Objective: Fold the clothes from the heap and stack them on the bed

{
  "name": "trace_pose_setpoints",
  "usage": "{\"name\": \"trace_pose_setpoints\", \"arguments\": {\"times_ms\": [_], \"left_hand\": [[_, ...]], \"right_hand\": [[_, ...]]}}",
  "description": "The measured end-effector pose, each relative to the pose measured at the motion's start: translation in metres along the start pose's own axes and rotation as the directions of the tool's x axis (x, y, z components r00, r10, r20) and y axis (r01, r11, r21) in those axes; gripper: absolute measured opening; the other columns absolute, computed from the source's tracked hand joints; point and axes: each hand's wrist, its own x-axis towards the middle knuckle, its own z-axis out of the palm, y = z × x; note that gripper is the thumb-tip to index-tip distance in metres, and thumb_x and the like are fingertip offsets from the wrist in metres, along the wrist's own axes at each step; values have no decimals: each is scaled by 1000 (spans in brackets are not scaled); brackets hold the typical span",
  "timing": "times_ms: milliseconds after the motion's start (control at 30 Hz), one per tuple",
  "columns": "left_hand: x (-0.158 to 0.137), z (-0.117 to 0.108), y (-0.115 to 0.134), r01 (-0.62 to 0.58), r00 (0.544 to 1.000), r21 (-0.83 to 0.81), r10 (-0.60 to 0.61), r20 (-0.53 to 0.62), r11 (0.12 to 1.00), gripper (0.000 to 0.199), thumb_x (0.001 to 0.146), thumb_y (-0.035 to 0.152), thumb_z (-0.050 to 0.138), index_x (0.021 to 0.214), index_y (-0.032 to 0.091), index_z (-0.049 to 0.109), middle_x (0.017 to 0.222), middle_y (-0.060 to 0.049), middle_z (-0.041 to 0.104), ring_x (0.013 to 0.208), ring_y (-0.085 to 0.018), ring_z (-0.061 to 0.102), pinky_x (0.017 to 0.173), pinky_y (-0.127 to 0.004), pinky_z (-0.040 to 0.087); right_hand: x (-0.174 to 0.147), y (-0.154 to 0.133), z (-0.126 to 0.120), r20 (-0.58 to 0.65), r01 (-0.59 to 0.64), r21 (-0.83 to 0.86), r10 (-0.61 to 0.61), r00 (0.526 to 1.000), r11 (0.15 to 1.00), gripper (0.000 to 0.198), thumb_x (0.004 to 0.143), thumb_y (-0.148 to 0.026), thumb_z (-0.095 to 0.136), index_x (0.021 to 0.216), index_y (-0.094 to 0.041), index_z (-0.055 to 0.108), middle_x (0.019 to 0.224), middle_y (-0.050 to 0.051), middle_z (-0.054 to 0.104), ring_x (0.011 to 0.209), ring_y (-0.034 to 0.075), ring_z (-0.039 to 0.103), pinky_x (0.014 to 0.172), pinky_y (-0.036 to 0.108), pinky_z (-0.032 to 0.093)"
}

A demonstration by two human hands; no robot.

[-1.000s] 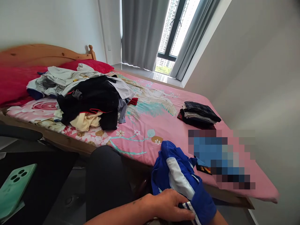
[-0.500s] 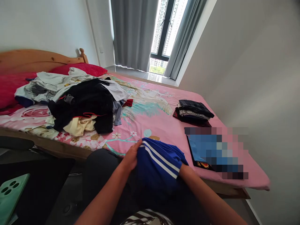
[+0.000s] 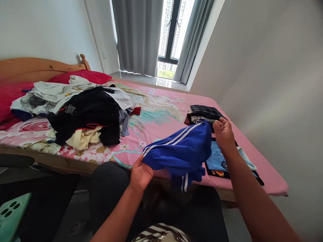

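Note:
A blue garment with white stripes [image 3: 180, 148], perhaps sports shorts, hangs stretched between my hands over the bed's front edge. My left hand [image 3: 141, 173] pinches its lower left end, thumb on top and palm turned up. At the upper right corner, my right hand [image 3: 224, 132] is raised with its fingers closed on the cloth. A loose fold with white stripes dangles below the middle. Behind my right hand lies a stack of folded dark clothes [image 3: 205, 111]. Folded light blue and black shirts [image 3: 217, 158] lie under my right forearm, which partly covers them.
On the bed's left is a big heap of unfolded clothes [image 3: 85, 107], black, white and cream. Red pillows [image 3: 93, 76] rest by the wooden headboard [image 3: 42, 64]. A green phone [image 3: 13, 213] lies on a dark surface at lower left. A wall borders the right side.
My right hand has come out from within the blue garment and moved up and right, pulling the cloth taut. My left hand has lowered slightly, still gripping its end.

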Motion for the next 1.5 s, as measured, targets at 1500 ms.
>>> {"name": "trace_pose_setpoints", "arguments": {"times_ms": [1500], "left_hand": [[19, 150, 3, -440, 875, 897, 200, 441, -51, 36, 62, 9, 53, 91, 21, 71, 81, 1, 67, 74, -18, 56, 70, -25, 43]], "right_hand": [[-100, -2, 36, 104, -15, -499, 77, 992, 866, 20, 76, -20, 51, 96, -20, 56, 93, 3, 60, 77, 15, 54, 64, 25, 35]]}}
